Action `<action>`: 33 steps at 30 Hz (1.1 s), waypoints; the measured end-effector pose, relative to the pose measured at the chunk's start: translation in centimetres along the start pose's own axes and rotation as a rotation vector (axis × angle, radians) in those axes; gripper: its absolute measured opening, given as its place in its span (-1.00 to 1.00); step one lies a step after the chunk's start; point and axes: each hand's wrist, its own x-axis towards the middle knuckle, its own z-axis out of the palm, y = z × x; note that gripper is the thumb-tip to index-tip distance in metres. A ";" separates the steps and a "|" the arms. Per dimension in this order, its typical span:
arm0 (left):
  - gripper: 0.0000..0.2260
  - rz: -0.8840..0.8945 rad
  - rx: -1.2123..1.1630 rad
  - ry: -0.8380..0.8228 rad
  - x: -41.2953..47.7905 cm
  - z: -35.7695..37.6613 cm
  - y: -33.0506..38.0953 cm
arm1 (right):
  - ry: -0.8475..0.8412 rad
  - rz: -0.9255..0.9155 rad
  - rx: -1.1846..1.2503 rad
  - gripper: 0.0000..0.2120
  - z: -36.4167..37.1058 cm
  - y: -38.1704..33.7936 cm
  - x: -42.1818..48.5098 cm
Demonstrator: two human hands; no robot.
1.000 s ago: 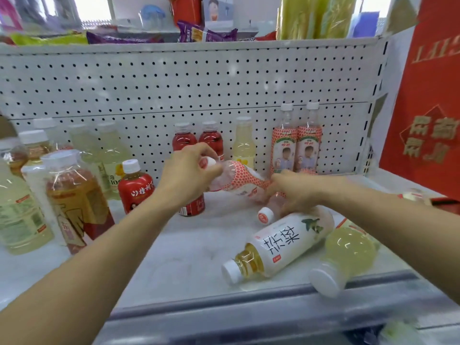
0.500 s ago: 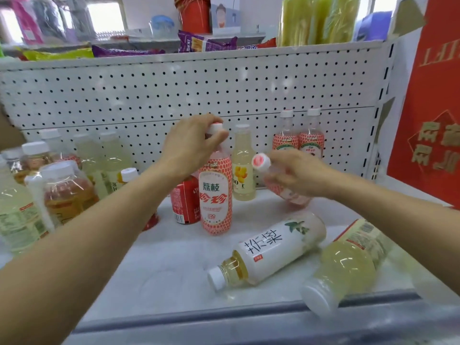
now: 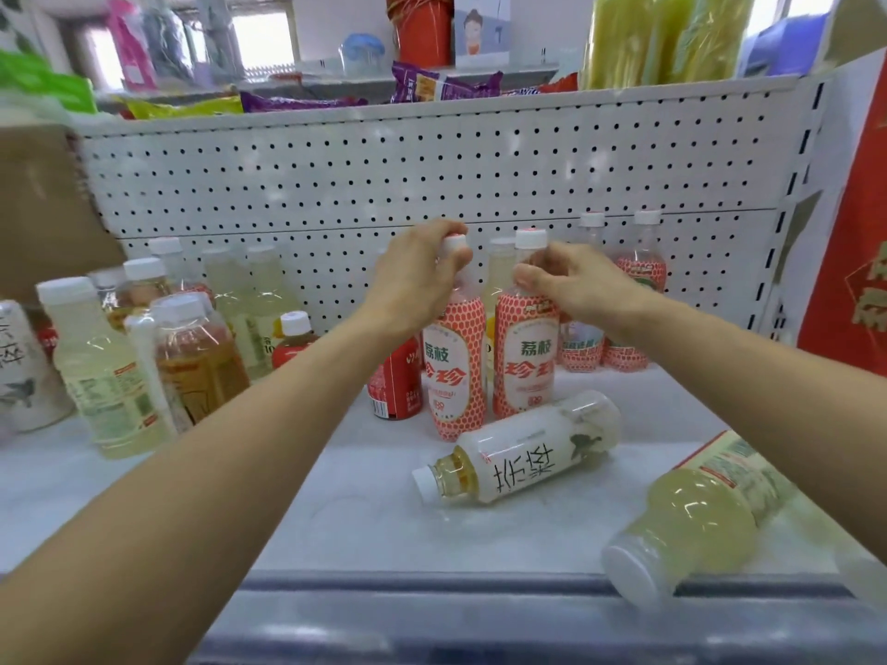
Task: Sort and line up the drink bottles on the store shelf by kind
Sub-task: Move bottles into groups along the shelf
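Note:
Two lychee bottles with red-netted labels stand upright side by side mid-shelf. My left hand point(image 3: 417, 276) grips the neck and cap of the left lychee bottle point(image 3: 453, 371). My right hand point(image 3: 571, 285) holds the neck of the right lychee bottle point(image 3: 525, 357). Two more bottles of the same kind point(image 3: 633, 300) stand behind, against the pegboard. A white-labelled tea bottle point(image 3: 521, 453) lies on its side in front. A pale yellow bottle point(image 3: 681, 530) lies near the shelf's front edge.
A red-labelled bottle point(image 3: 396, 381) stands just left of the held pair. Several yellow, amber and tea bottles point(image 3: 110, 371) crowd the left of the shelf point(image 3: 365, 515). The white pegboard back wall point(image 3: 432, 175) is behind, a red panel point(image 3: 854, 223) at right.
Both lychee bottles were lying down in my hands a second ago. The left was stood up first, then the right was swung upright beside it. The view has moved closer.

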 end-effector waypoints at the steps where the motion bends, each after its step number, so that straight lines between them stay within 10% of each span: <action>1: -0.69 -0.001 -0.009 0.000 0.0 0.3 0.3 | 0.016 0.010 -0.003 -0.79 -0.3 0.1 0.0; 13: -0.70 -0.024 -0.234 -0.151 1.7 6.0 5.6 | 0.221 0.178 -0.118 -0.66 -6.2 4.0 -1.3; 22: -0.30 -0.111 -0.400 -0.376 -3.8 5.4 3.6 | -0.068 0.212 -0.101 -0.43 -6.3 4.0 -8.1; 28: -0.16 -0.163 0.113 -0.722 -10.8 3.4 -0.1 | -0.666 0.254 -0.497 -0.26 -8.0 3.0 -14.5; 33: -0.18 -0.198 0.238 -0.663 -12.2 3.5 -0.4 | -0.718 0.149 -0.930 -0.19 -6.0 4.0 -15.0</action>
